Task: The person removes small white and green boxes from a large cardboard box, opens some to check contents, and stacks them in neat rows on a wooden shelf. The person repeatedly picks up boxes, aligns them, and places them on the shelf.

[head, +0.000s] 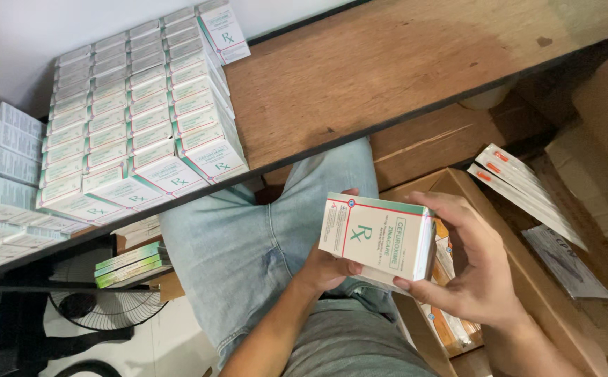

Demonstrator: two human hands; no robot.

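Head view: a white, green-edged carton [377, 237] is held above the lap, clasped between the left hand [328, 269] from below and the right hand [468, 262], fingers wrapped round its end. Matching cartons [136, 119] are stacked on the wooden shelf [387, 70]; an open cardboard box [527, 293] is seen beside the knee.

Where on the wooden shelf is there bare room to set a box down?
Free: the brown wooden shelf board right of the stacked white-and-green cartons, out to its right end. Crowded: the shelf's left part, packed with cartons to the front edge, and the open cardboard box below. Both hands, left and right, hold a small white-and-green carton.
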